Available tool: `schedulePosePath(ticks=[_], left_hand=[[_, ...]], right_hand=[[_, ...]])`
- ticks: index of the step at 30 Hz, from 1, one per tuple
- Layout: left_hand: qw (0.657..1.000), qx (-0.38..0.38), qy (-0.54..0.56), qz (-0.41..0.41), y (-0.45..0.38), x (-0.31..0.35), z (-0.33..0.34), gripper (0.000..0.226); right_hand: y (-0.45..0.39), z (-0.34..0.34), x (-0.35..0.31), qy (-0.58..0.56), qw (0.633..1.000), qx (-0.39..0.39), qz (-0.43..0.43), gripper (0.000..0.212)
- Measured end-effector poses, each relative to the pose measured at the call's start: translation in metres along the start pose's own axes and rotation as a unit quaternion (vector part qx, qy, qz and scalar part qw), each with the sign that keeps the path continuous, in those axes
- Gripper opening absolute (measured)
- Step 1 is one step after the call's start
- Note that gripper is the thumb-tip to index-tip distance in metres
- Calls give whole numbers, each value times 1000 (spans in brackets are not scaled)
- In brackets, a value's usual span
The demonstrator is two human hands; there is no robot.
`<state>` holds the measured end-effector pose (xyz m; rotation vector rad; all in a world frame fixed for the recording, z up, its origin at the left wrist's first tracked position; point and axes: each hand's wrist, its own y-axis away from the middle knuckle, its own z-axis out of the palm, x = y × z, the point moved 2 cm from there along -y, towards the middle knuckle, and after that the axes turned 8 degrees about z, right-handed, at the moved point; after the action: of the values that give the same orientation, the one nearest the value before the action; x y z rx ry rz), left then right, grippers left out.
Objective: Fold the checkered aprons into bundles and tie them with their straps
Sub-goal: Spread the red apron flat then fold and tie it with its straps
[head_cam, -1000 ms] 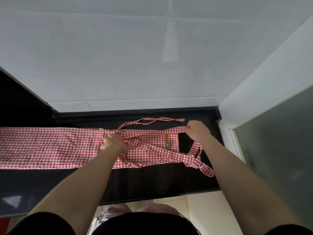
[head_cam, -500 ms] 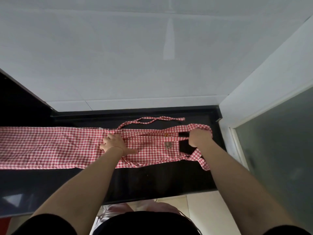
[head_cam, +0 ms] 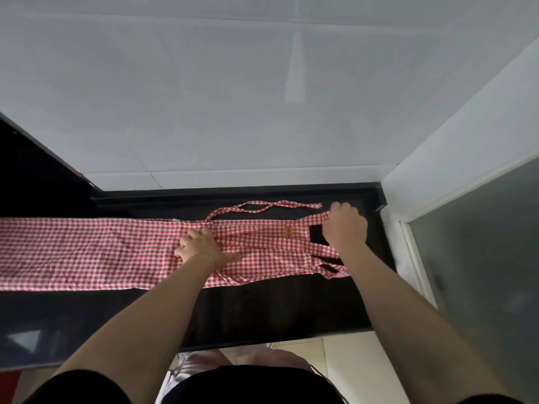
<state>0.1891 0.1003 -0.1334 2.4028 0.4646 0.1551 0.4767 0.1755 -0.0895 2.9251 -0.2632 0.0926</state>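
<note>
- The checkered apron [head_cam: 96, 252] lies as a long folded strip across the dark counter [head_cam: 262, 310]; judge it light, limp and prone to shifting.
- Your left hand [head_cam: 204, 249] presses flat on its middle, fingers spread.
- Your right hand [head_cam: 345, 228] grips the bib end, fingers curled round the cloth.
- Take hold at folded edges, not the loose strap [head_cam: 271, 206] near the back wall.
- Right wall is close; free counter lies toward you.
</note>
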Motion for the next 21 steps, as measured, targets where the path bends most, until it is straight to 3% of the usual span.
schedulePosePath(ticks=[1,4,5,8,10,12,15,17,19,21], left_hand=[[1000,3,0,2,0,-1,1,129],[1000,23,-3,13,3,-2,5,127],[999,30,-8,16,3,-3,6,126],[999,40,-20,25,5,-3,10,121],[999,38,-22,24,5,-3,10,120],[999,38,-23,23,2,-4,9,120],[999,39,-25,18,1,-4,8,121],[999,35,-34,7,2,1,4,121],[995,66,-77,13,6,12,-5,117],[981,140,-109,83,10,34,-11,110]], right_hand=[[1,8,-8,-25,998,1,-61,44],[5,31,-27,-34,980,-102,-168,90],[6,37,-31,-18,977,-109,-181,93],[12,61,-15,50,977,-82,-190,74],[13,74,12,80,985,-74,-135,64],[11,78,39,35,998,-46,-24,61],[4,66,58,-192,971,-6,145,44],[2,55,64,-261,941,-42,212,57],[8,46,67,-194,946,-138,219,91],[17,44,70,-125,949,-208,202,117]])
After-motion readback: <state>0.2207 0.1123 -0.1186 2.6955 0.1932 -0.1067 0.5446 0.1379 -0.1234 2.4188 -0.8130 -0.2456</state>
